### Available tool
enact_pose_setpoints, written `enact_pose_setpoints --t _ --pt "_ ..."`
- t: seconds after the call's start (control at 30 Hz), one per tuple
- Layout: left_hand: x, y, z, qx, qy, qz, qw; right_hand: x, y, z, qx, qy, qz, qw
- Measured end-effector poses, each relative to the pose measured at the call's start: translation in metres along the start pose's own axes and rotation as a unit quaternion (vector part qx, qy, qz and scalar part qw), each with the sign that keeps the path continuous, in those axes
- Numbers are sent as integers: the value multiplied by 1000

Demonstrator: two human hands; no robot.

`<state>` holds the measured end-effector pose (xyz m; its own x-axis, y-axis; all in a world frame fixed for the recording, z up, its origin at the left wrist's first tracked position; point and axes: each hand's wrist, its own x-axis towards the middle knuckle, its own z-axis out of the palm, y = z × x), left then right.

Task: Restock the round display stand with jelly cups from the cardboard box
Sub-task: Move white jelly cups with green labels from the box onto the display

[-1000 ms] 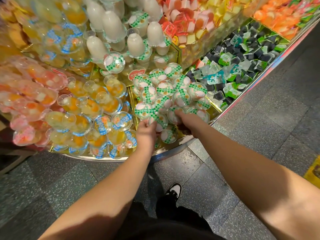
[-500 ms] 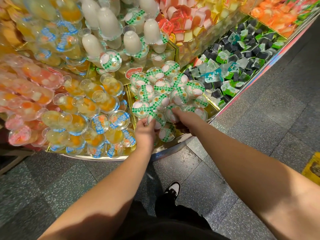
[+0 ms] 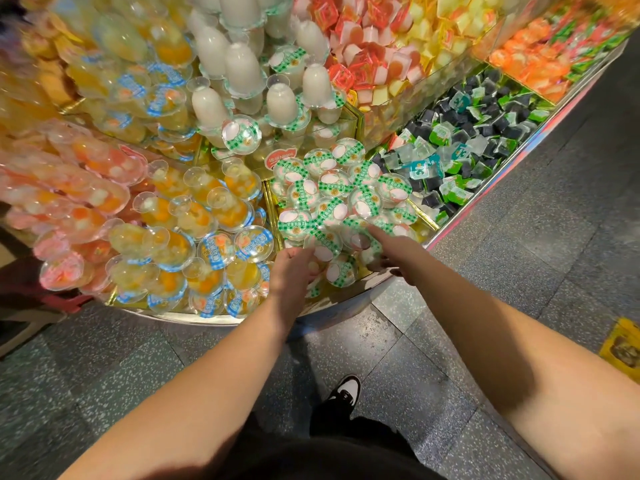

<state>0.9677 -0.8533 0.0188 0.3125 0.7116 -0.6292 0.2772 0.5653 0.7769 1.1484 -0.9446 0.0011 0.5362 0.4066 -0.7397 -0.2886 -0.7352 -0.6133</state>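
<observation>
The right hand (image 3: pixel 394 252) has uncurled from among the green-lidded jelly cups (image 3: pixel 332 199), its forefinger now stretched out over the pile.

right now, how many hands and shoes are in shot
hands: 2, the left hand and the right hand
shoe: 1
total: 3
</observation>
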Motion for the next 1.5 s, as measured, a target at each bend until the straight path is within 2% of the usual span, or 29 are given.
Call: enact_pose_setpoints --t 0.13,0.2,0.27,0.37,0.47,0.6,0.7,0.83,1.17,1.27,1.33,1.43,1.5 --pt "-18 23 -39 24 -53 13 998 -41 -14 4 -9 117 -61 991" --pt "-24 39 -75 48 -71 48 995 -67 -33 17 -48 166 -118 978" --pt "-33 56 -121 67 -75 101 990 -95 -55 46 -76 178 -194 962" --pt "-48 79 -205 120 -46 178 976 -143 -91 115 -139 158 -274 938" --pt "-63 98 -307 181 9 217 959 -190 -125 208 -208 99 -353 907" --pt "-82 107 -446 273 112 221 929 -240 -154 345 -308 7 -437 845" --pt "-98 100 -537 304 186 203 912 -266 -164 442 -361 -78 -475 799" --pt "-109 82 -634 334 247 162 895 -277 -170 552 -417 -162 -500 741" --pt "-49 78 -787 368 281 69 884 -238 -208 761 -541 -266 -463 649" --pt "-6 93 -840 347 283 44 893 -210 -237 832 -536 -279 -470 643" --pt "16 102 -865 318 296 36 900 -201 -253 860 -530 -299 -464 644" --pt "53 133 -904 291 311 -16 905 -181 -290 909 -562 -310 -453 619" --pt "80 150 -930 274 325 -27 905 -162 -314 942 -570 -312 -437 621"
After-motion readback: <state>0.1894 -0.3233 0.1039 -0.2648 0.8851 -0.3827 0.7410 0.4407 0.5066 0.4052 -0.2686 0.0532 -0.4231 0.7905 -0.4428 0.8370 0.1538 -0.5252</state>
